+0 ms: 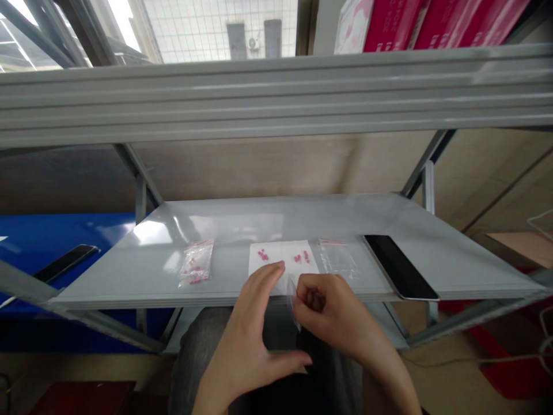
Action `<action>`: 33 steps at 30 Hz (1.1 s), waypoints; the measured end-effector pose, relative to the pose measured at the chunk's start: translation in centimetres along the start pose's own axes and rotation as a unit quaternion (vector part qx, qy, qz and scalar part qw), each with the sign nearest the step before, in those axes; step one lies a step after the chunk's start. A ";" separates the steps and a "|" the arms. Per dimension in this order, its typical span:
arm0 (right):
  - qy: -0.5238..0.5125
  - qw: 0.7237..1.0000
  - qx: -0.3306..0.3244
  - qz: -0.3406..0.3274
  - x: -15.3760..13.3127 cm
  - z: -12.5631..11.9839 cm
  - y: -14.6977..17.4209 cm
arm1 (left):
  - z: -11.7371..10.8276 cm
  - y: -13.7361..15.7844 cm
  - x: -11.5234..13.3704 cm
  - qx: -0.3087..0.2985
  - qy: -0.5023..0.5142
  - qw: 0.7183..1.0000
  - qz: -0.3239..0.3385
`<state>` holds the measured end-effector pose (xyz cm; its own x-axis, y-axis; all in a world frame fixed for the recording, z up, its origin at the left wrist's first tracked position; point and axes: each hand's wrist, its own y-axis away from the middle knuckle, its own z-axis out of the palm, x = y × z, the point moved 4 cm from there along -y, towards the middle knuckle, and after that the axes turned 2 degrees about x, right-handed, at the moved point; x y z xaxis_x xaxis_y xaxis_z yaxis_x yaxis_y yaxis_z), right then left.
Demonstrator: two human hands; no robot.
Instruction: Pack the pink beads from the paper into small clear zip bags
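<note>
My right hand (330,311) is closed in a pinch on a small clear plastic bag (291,300), held edge-on in front of the shelf's front edge. Beside it, my left hand (248,340) is open, thumb and fingers spread wide apart, with nothing between them. Beyond the hands lies a white sheet of paper (280,249). On it sit several small pink pieces, one group (263,255) at the left and two groups (298,259) at the right. A clear zip bag with pink pieces (197,264) lies left of the paper. Flat clear bags (337,258) lie to its right.
A dark tablet (400,266) lies at the right of the grey shelf (233,219), its near end at the front edge. A phone (67,262) rests on a blue surface at the left. A thick metal beam (276,98) crosses above, with pink boxes (432,26) over it.
</note>
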<state>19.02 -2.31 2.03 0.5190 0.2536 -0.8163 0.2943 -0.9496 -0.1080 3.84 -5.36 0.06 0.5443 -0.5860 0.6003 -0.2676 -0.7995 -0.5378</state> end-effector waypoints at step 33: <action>-0.046 0.981 0.065 -0.177 -3.4 0.8 -0.1 | -0.1 -0.5 -1.4 0.158 -0.036 0.985 -0.052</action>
<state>16.59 -3.20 4.35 0.3269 0.5607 -0.7608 0.3348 -0.8215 -0.4616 3.14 -4.13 -0.47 0.6140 -0.4825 0.6246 0.0478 -0.7672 -0.6397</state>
